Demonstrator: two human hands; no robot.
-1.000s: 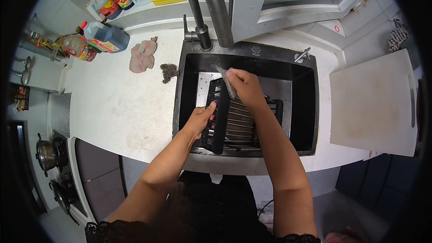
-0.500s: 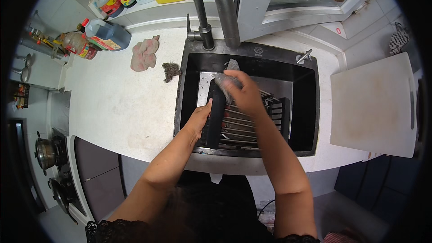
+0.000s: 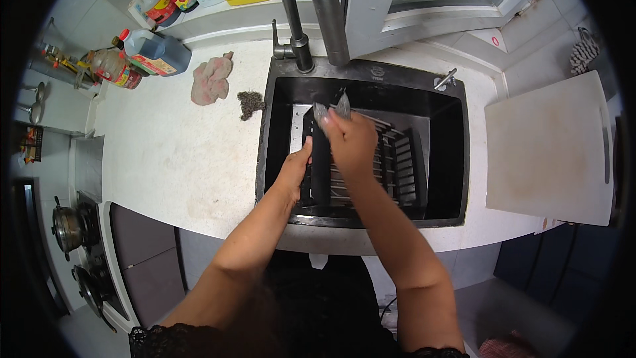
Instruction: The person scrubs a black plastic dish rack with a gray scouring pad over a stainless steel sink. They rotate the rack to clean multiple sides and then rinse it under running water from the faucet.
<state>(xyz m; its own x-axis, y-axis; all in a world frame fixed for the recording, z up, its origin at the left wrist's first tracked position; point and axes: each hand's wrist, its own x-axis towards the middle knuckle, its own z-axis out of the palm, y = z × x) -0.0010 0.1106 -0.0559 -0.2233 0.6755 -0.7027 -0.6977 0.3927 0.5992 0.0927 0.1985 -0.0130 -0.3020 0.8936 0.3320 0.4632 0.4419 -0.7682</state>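
A black dish rack (image 3: 320,176) with thin metal bars rests in the dark sink (image 3: 449,159). Its solid left side panel stands raised, and my left hand (image 3: 291,174) grips that panel's edge, thumb on top and other fingers hidden. At the panel's far end, my right hand (image 3: 354,144) is closed around a grey cloth (image 3: 343,104), pressing it near the top of the rack. Part of the cloth sticks out past my fingers. My right hand and forearm cover some of the bars.
The dark faucet (image 3: 329,13) rises behind the sink. On the left counter lie a pinkish rag (image 3: 212,79) and a steel wool scrubber (image 3: 250,105), with bottles (image 3: 156,52) farther back. A white cutting board (image 3: 548,149) leans at the right. A window frame (image 3: 371,20) juts in behind.
My right hand has shifted slightly left and nearer to me, its fingers now closed tighter on the cloth. The rack's slatted right end shows more. My left hand stays on the panel.
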